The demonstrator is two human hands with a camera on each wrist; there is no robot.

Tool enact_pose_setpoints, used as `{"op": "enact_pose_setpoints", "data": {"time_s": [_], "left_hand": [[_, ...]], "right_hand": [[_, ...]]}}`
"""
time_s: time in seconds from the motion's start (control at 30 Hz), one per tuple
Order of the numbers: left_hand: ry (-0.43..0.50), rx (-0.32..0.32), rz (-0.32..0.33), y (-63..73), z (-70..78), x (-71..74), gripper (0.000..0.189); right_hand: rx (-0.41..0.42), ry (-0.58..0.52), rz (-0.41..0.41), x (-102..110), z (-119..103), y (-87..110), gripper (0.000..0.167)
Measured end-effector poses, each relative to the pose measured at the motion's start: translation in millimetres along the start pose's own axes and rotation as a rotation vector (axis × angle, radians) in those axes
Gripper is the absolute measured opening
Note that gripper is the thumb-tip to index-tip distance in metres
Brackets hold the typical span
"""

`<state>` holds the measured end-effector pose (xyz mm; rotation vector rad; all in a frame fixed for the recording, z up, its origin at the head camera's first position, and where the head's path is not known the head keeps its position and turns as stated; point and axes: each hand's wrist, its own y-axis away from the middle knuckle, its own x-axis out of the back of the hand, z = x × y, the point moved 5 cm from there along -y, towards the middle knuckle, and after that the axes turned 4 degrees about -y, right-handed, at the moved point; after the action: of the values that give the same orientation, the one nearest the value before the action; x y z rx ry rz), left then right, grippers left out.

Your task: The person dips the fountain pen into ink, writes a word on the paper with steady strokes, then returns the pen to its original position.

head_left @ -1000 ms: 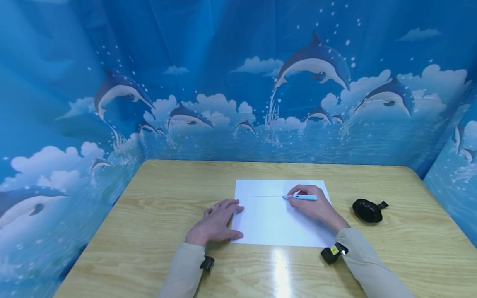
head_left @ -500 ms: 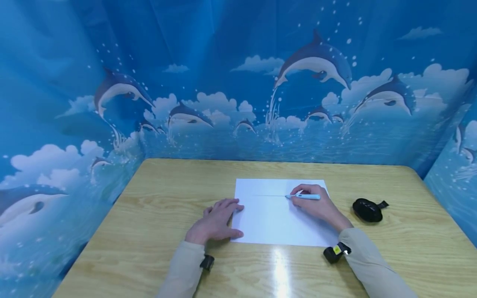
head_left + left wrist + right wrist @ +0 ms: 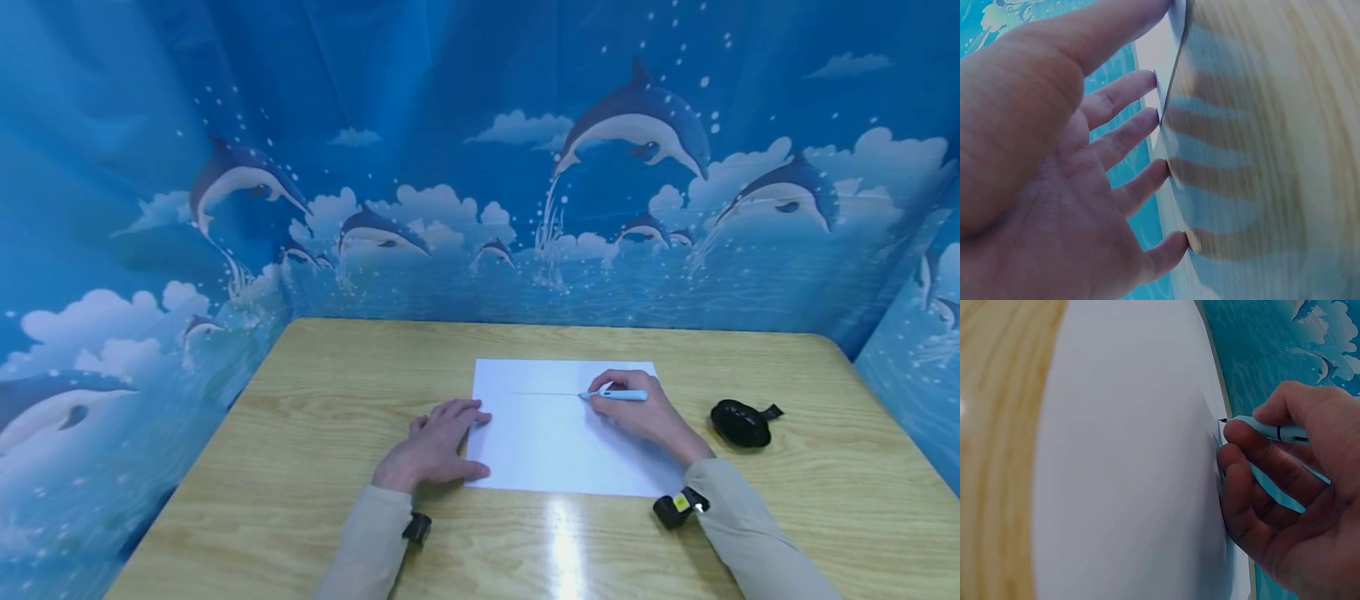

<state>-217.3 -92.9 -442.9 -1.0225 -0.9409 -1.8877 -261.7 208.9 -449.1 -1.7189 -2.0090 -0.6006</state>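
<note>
If barely pressed by spread left fingers (image 3: 1125, 135), paper (image 3: 536, 450) (lower centre) could be dragged by the pen (image 3: 626, 395) pinched in right fingers (image 3: 1252, 441).

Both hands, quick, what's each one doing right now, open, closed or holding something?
Left hand: open, resting at the left edge of the paper.
Right hand: closed, holding the light blue pen.
</note>
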Motion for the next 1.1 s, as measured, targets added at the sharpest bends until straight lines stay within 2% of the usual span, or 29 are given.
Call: {"op": "enact_pose_setpoints", "data": {"time_s": [0.33, 0.6, 0.93, 1.1], "left_hand": [[-0.001, 0.000, 0.001, 0.0, 1.6, 1.0, 0.072], [0.002, -0.004, 0.004, 0.0, 0.9, 0.2, 0.072], [-0.002, -0.007, 0.003, -0.6, 0.4, -0.3, 0.072], [0.002, -0.007, 0.004, -0.5, 0.3, -0.3, 0.071]], "right_hand": [[-0.016, 0.012, -0.004, 1.9, 2.9, -0.5, 0.015], [-0.063, -0.015, -0.002, 6.7, 9.2, 0.8, 0.017], [-0.039, 0.007, 0.017, 12.3, 10.3, 4.7, 0.017], [-0.082, -0.012, 0.013, 14.2, 14.3, 4.1, 0.019]]}}
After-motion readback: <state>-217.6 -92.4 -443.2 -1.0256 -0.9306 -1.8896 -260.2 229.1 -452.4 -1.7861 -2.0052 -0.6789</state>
